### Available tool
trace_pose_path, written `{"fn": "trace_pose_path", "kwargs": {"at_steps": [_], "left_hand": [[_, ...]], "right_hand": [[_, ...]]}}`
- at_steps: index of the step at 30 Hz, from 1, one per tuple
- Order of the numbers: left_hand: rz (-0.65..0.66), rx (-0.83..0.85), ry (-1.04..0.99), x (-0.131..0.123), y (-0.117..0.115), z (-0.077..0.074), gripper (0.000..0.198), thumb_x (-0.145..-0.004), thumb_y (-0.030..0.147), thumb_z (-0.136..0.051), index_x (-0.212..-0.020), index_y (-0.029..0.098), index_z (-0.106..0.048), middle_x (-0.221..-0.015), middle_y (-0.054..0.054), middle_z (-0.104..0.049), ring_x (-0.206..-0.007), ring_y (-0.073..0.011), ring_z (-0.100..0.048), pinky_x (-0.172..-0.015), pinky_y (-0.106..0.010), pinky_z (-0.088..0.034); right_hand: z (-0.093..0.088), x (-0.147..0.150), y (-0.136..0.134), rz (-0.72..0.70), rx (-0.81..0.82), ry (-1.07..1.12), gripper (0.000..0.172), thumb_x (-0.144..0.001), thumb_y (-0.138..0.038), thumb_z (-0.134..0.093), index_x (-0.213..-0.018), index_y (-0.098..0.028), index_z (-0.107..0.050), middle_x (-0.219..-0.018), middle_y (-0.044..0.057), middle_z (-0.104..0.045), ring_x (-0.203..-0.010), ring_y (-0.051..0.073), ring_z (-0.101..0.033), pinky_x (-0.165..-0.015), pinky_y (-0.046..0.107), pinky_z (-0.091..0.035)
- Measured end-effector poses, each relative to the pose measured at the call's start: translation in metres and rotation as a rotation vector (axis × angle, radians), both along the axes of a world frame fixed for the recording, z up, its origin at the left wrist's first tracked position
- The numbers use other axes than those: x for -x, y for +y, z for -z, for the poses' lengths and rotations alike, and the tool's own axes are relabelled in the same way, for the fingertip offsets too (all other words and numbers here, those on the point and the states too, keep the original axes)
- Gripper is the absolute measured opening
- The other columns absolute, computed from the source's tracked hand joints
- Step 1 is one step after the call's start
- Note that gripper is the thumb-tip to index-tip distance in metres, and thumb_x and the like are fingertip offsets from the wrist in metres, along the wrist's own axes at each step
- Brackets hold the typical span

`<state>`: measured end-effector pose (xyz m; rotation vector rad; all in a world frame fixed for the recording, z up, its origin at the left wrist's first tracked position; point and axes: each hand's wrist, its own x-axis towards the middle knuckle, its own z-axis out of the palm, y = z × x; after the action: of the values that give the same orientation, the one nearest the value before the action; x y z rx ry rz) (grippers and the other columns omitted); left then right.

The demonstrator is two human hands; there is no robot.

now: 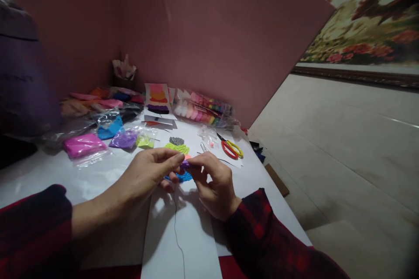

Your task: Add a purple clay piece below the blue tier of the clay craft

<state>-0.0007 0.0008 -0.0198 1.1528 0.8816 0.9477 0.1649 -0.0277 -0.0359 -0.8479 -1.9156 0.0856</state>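
My left hand (149, 172) and my right hand (214, 183) meet above a white sheet of paper (183, 231), and both pinch a small purple piece of clay (185, 164) between the fingertips. Just under the hands lies a blue ribbed clay strip (182, 177). Beyond the fingers a yellow-green ribbed piece (177, 147) and a small grey piece (176, 141) lie on the paper. A thin dark thread (176, 231) runs down the sheet toward me.
Red and yellow scissors (231, 148) lie right of the hands. Bags of pink (84, 144), blue (110, 129), purple (123, 139) and yellow-green clay (145, 141) sit on the left. A pack of coloured clay sticks (204, 111) leans at the pink board (212, 30). The table edge (278, 196) drops to the floor on the right.
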Motion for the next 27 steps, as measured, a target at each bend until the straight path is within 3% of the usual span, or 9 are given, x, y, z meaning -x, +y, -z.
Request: {"fn": "trace_pose_path", "kwargs": {"at_steps": [6,11,17,22,27], "left_hand": [[0.130,-0.002,0.003,0.001,0.005,0.003,0.027,-0.063,0.035,-0.079,-0.076,0.013,-0.071,-0.060,0.000,-0.065,-0.047,-0.0092,-0.054,-0.047,-0.022,-0.046],[0.061,-0.039,-0.035,0.000,0.007,0.007,0.021,-0.060,0.026,-0.079,-0.073,0.012,-0.070,-0.055,0.000,-0.065,-0.046,-0.0095,-0.056,-0.046,-0.021,-0.047],[0.065,-0.029,-0.058,0.000,0.005,0.006,0.028,-0.060,0.026,-0.079,-0.080,0.012,-0.065,-0.056,-0.002,-0.067,-0.048,-0.0142,-0.062,-0.048,-0.026,-0.053],[0.068,-0.002,-0.062,0.000,0.004,0.002,0.023,-0.072,0.034,-0.070,-0.079,0.013,-0.062,-0.069,-0.005,-0.069,-0.059,-0.0173,-0.066,-0.054,-0.028,-0.055],[-0.014,0.018,0.027,-0.001,-0.002,-0.008,0.012,-0.072,0.022,-0.065,-0.079,0.013,-0.064,-0.077,-0.005,-0.069,-0.063,-0.0166,-0.065,-0.054,-0.027,-0.052]], "right_hand": [[0.002,0.000,-0.001,-0.019,0.044,-0.027,0.017,-0.084,-0.006,-0.055,-0.097,-0.015,-0.062,-0.082,0.006,-0.063,-0.074,0.016,-0.059,-0.062,0.028,-0.051],[0.006,-0.002,0.002,0.003,0.099,-0.032,0.029,-0.082,-0.011,-0.061,-0.111,-0.013,-0.057,-0.085,0.006,-0.063,-0.069,0.015,-0.058,-0.056,0.026,-0.049],[0.002,0.000,0.000,-0.026,0.039,-0.040,0.017,-0.086,-0.013,-0.058,-0.102,-0.015,-0.061,-0.081,0.005,-0.063,-0.070,0.015,-0.058,-0.055,0.026,-0.049],[0.001,0.000,0.000,0.069,0.031,0.006,0.010,-0.086,-0.015,-0.059,-0.095,-0.016,-0.063,-0.076,0.003,-0.062,-0.064,0.014,-0.057,-0.054,0.026,-0.048],[-0.001,0.000,-0.001,0.152,0.071,0.146,0.008,-0.086,-0.019,-0.059,-0.093,-0.016,-0.062,-0.074,0.002,-0.063,-0.058,0.012,-0.056,-0.050,0.024,-0.044]]}}
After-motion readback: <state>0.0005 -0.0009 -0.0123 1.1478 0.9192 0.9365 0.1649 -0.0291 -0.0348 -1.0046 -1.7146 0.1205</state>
